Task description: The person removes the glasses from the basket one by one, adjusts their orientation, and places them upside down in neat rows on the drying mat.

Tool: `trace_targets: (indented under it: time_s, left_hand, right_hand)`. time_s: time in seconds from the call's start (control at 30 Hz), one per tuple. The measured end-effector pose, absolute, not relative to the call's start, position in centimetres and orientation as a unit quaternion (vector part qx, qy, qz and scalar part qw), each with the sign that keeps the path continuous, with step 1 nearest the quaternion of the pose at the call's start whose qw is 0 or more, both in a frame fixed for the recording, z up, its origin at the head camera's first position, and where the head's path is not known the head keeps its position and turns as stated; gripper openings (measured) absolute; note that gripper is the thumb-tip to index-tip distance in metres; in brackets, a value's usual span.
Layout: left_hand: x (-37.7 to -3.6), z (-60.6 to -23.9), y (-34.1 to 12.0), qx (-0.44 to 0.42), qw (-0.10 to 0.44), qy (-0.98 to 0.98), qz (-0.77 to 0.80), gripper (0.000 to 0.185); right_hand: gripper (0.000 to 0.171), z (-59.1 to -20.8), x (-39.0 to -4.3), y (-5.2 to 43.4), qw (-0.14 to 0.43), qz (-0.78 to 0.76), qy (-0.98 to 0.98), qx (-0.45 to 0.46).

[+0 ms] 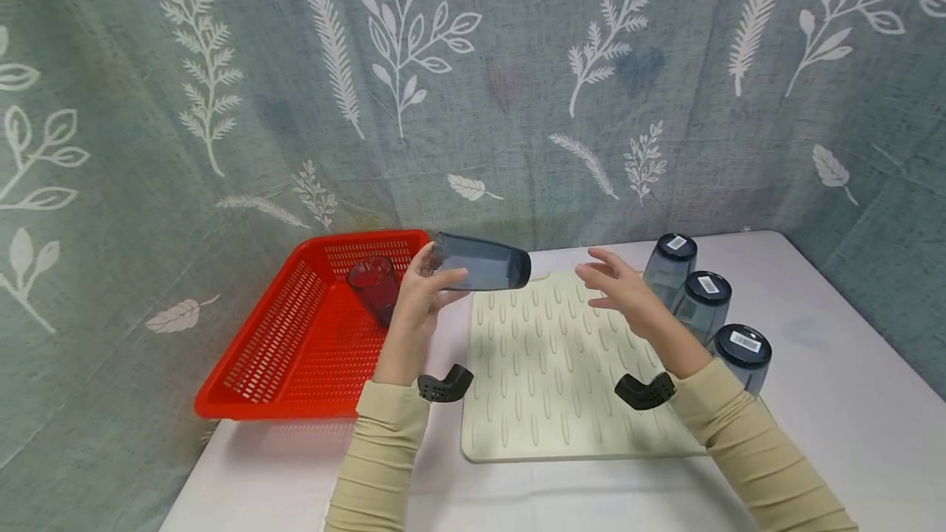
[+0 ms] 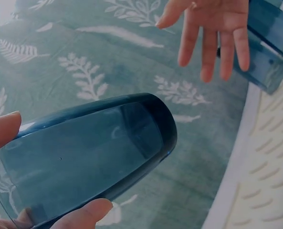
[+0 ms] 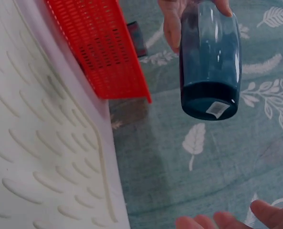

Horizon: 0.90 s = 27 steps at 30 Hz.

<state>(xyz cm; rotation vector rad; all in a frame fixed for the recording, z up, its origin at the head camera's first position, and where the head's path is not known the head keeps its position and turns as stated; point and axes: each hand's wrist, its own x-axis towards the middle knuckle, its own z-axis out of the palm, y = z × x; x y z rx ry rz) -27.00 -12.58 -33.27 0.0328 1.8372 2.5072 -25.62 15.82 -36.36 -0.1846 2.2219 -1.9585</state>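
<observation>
My left hand (image 1: 423,290) grips a blue-grey drinking glass (image 1: 484,263) near its rim. The glass lies on its side in the air, its dark thick base pointing right, over the back left of a cream ribbed drying mat (image 1: 547,368). In the right wrist view a white label shows on the base of the glass (image 3: 210,67). My right hand (image 1: 621,286) hovers over the mat to the right of the glass, fingers spread and holding nothing. In the left wrist view this right hand (image 2: 217,33) shows its palm and stretched fingers, apart from the glass.
A red plastic basket (image 1: 251,335) stands on the left, with another glass (image 1: 373,286) leaning inside. Along the mat's right side stand three upside-down glasses (image 1: 702,306), close to my right forearm. The white table (image 1: 835,327) meets a leaf-patterned curtain (image 1: 502,80) behind.
</observation>
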Motion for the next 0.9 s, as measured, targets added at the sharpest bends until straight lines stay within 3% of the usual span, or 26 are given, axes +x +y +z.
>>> trace_targets:
  time_s: [0.37, 0.9]
  left_hand:
    - [-26.8, -35.8, -11.2, 0.013, 0.014, 0.589, 0.808, 0.079]
    - [-26.6, -38.8, -9.5, 0.022, 0.069, 0.536, 0.841, 0.072]
  right_hand:
    - [0.071, -37.7, -25.7, 14.5, 0.09, -0.695, 0.712, -0.048]
    - [0.073, -40.1, -25.8, 13.2, 0.131, -0.739, 0.66, -0.039]
